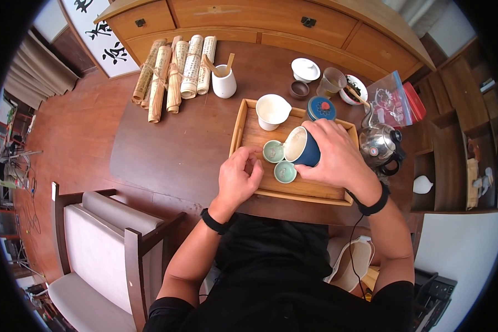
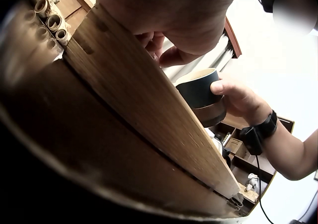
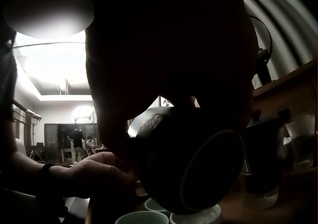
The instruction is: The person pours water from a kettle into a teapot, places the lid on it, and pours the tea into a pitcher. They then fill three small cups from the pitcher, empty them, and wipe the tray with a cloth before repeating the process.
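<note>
My right hand grips a dark blue cup with a pale inside, tilted so its mouth faces left. Its mouth is right above two small pale green cups, one at the back and one nearer. The right wrist view shows several green rims below the dark cup. My left hand hovers over the tray's near left side, fingers loosely bent and holding nothing, fingertips close to the back green cup. All these cups are on a wooden tray.
A white pitcher and a blue-lidded jar stand farther back on the tray. Right of it is a steel kettle. Behind are a lidded white bowl, a glass and a bowl of dark leaves. Bamboo scrolls lie back left.
</note>
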The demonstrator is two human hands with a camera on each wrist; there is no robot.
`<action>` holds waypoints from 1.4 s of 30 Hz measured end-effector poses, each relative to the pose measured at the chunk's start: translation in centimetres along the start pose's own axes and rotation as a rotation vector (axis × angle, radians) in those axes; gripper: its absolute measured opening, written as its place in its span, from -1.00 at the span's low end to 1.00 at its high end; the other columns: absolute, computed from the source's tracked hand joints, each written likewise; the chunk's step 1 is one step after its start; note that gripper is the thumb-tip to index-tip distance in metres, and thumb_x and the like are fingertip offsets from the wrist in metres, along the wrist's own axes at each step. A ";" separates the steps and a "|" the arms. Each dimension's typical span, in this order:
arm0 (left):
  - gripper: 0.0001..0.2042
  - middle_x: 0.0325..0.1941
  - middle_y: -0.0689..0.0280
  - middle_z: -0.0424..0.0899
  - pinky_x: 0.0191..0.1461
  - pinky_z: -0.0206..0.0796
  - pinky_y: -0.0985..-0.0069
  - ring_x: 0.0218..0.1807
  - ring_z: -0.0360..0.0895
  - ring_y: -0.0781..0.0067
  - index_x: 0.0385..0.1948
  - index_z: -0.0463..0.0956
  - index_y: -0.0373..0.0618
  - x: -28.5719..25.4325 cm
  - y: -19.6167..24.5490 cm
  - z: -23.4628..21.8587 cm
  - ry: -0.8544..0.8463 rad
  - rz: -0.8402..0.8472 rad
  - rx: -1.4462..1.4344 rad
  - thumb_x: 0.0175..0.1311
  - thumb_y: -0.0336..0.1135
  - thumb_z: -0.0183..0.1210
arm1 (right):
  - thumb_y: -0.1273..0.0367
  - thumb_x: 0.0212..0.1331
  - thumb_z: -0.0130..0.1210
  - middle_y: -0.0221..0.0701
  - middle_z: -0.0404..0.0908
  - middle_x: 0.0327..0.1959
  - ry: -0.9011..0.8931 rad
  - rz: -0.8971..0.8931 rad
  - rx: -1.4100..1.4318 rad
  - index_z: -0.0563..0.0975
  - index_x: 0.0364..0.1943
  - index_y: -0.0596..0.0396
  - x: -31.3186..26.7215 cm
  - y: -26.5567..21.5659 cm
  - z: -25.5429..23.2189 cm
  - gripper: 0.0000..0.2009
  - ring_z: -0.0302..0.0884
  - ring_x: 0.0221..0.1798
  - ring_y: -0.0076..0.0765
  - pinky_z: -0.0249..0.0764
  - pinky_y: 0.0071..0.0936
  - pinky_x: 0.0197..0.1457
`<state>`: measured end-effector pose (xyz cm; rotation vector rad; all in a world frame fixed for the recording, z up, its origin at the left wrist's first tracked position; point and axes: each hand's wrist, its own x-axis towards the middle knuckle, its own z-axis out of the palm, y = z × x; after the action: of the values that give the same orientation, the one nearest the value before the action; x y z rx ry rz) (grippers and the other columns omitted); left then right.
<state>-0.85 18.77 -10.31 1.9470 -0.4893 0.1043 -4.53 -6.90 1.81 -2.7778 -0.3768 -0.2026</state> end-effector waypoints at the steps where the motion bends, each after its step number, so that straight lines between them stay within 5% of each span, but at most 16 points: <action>1: -0.71 -0.35 0.31 0.68 -0.23 0.55 0.32 -0.40 0.65 0.30 0.08 0.72 -0.08 0.0 0.1 0.0 -0.003 -0.004 -0.002 0.32 -0.47 0.35 | 0.06 -0.03 0.62 -0.06 0.64 0.15 0.013 0.002 0.009 0.58 0.31 0.19 0.0 0.0 -0.1 -0.19 0.62 0.27 0.21 0.52 0.08 0.42; 12: -0.71 -0.36 0.33 0.67 -0.24 0.55 0.33 -0.42 0.64 0.31 0.08 0.71 -0.07 -0.1 0.1 0.0 0.001 0.002 0.006 0.32 -0.48 0.34 | 0.15 0.01 0.63 -0.05 0.67 0.26 -0.040 0.092 0.281 0.52 0.41 0.12 -3.5 0.6 -0.2 -0.17 0.61 0.36 0.27 0.48 0.08 0.49; 42: -0.70 -0.36 0.33 0.67 -0.26 0.54 0.33 -0.44 0.62 0.33 0.09 0.72 -0.08 -0.1 0.0 0.1 0.002 -0.010 -0.002 0.33 -0.46 0.35 | 0.07 -0.03 0.62 -0.07 0.67 0.11 -0.224 -0.035 -0.015 0.58 0.33 0.27 -4.1 0.0 -0.5 -0.16 0.62 0.25 0.14 0.47 -0.01 0.41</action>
<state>-0.93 18.70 -10.42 1.9471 -0.4779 0.0997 -8.51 -8.06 1.51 -2.8171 -0.4807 0.0994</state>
